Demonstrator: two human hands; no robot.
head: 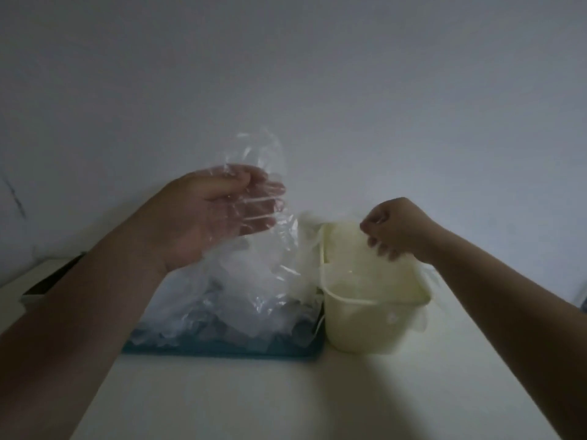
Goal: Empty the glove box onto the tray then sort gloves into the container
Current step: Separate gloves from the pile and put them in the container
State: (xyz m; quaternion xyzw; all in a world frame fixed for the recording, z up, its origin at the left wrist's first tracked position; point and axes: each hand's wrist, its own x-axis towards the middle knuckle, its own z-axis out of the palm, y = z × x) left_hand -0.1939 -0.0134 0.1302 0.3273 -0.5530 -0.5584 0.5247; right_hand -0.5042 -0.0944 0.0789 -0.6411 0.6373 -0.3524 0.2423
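Note:
A heap of clear plastic gloves [228,300] lies on the dark teal tray [222,350]. My left hand [203,214] is raised above the heap, pinching one clear glove [270,173] that hangs over its fingers. The pale yellow container [365,325] stands just right of the tray, with gloves draped over its rim. My right hand [394,230] hovers over the container's mouth, fingers curled on a clear glove [352,249] that reaches down inside.
The white table [286,401] runs toward me in front of the tray. A flat box-like object [41,290], dark on top, lies at the left behind my left forearm. A plain wall rises close behind everything.

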